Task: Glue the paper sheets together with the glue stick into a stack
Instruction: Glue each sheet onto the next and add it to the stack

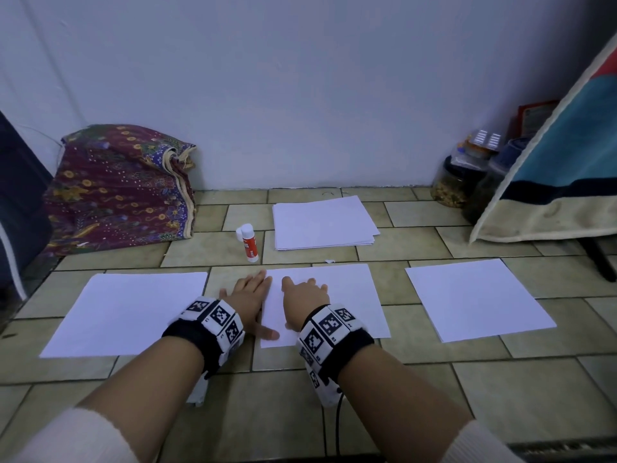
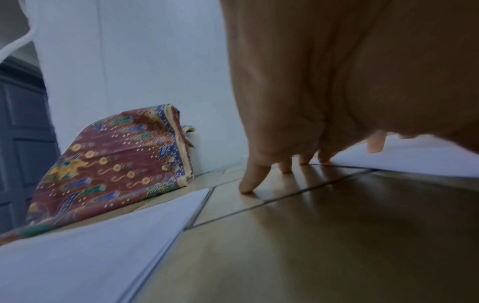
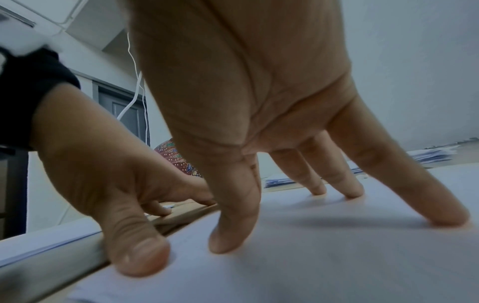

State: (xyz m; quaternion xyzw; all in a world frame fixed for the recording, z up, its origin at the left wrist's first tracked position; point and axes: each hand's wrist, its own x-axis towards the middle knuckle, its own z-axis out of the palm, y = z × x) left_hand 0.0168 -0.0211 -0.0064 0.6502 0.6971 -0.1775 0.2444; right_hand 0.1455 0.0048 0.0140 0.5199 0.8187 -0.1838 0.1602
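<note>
Both hands lie flat with fingers straight and spread, side by side on the tiled floor [image 1: 417,332]. The right hand [image 1: 305,297] presses its fingertips [image 3: 228,242] and thumb down on the middle paper sheet [image 1: 350,295], holding nothing. The left hand [image 1: 248,297] straddles that sheet's left edge: its thumb touches the paper near the near-left corner, while its other fingertips [image 2: 246,186] rest mostly on bare tile, the innermost ones at the sheet's edge. Left of the hands, apart from the middle sheet, lies a left paper sheet [image 1: 130,312]; the left wrist view shows layered edges there, so it may be more than one sheet. To the right, well apart, lies a right paper sheet [image 1: 477,299]. Beyond the middle sheet, near the wall, sits a paper stack [image 1: 324,222], and just beside its left edge the glue stick [image 1: 249,242] stands upright, with its white cap [image 1: 239,233] on the floor touching it. A patterned cloth bundle [image 1: 123,188] leans against the wall at far left; jars [image 1: 460,175] and a striped blanket [image 1: 561,168] are at far right.
</note>
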